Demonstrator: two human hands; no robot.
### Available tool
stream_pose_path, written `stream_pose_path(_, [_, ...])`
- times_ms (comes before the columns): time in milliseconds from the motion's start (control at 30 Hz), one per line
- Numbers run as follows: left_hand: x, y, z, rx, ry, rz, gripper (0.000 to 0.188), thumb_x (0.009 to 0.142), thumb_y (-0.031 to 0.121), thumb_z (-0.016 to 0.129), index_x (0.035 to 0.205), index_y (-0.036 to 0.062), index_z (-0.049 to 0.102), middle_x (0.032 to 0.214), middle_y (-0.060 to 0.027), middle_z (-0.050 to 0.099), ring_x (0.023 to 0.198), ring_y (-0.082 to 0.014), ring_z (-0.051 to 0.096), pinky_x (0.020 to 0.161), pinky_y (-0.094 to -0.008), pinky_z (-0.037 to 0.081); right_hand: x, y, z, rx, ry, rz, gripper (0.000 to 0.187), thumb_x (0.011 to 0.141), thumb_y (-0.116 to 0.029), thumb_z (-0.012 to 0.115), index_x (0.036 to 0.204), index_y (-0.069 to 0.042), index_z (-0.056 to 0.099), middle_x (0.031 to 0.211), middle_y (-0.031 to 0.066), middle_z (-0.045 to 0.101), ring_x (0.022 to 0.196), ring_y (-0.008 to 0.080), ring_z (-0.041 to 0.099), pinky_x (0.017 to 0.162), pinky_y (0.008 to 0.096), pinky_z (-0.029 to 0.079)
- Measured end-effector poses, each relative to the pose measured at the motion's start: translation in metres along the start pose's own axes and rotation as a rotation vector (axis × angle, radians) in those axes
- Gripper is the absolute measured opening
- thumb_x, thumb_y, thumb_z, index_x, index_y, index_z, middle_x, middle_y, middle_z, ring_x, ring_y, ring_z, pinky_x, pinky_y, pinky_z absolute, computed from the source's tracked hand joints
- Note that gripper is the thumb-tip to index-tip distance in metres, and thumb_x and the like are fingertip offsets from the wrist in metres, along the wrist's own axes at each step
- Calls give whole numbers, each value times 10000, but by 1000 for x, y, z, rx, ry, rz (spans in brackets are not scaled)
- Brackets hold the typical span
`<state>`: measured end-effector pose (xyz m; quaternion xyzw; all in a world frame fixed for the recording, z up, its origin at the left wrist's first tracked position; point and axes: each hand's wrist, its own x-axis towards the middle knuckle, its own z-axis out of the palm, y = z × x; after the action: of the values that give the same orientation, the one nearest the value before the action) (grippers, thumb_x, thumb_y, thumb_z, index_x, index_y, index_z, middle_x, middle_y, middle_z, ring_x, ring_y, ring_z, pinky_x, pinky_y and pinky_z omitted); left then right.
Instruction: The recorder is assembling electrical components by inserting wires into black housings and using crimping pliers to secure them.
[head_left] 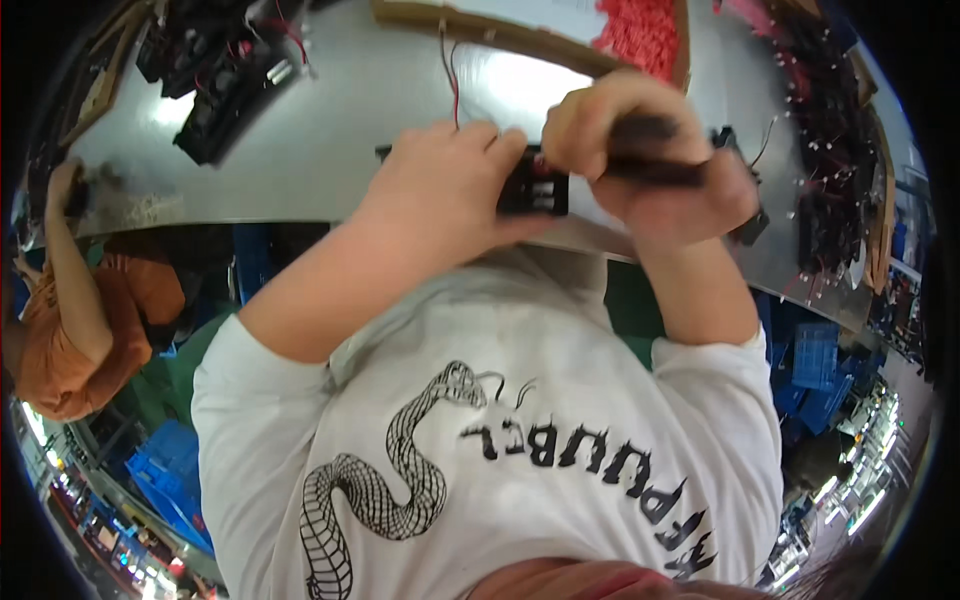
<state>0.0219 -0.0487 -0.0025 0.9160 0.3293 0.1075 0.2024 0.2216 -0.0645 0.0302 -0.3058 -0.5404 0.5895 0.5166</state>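
Black housing (543, 192) seemingly mid-work; steps done unclear.
Left hand (435, 185), half-spread, holds it; right hand (655, 207) curls round blurred dark tool (660, 172).

White shirt (500, 420), black snake print (426, 492)

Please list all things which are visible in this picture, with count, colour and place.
Table: 1, silver-grey, upper half.
Black unit: 1, black, under left hand.
Dark object: 1, blurred, blackish, in right hand.
Part: 1, black, just right of right hand.
Left pile: several pieces, black, red wires, upper left.
Right pile: many pieces, black and dark red, right side.
Carton: at least 1, brown, top centre.
Small pieces: uncountable, pinkish red, inside carton.
Crates: several, blue, lower left and right.
Co-worker: 1, orange clothing, far left.
Shirt: 1, white, snake print, centre.
Hands: 2, bare, above centre.
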Motion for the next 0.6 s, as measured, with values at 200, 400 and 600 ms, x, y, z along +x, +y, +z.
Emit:
stream_pose_path(200, [3,-3,4,34,60,-3,605,754,523,811,1121,68,657,954,-94,686,901,-313,680,804,-433,522,-17,-17,-17,194,31,-252,752,769,-814,508,1030,-113,587,775,28,487,684,166,411,644,313,311])
stream_pose_path(400, [5,-3,1,23,49,-15,598,736,502,834,1104,66,655,949,-96,681,897,-313,678,811,-441,523,-8,-11,-16,118,-61,-242,733,778,-799,517,987,-99,578,763,40,499,671,176,417,637,321,324])
stream_pose_path(600, [3,-3,0,-26,51,-9,592,751,519,818,1100,70,655,950,-94,672,912,-317,672,809,-452,521,0,-7,-5,53,5,-41,757,776,-802,523,941,-64,559,752,53,522,647,191,449,604,333,340])
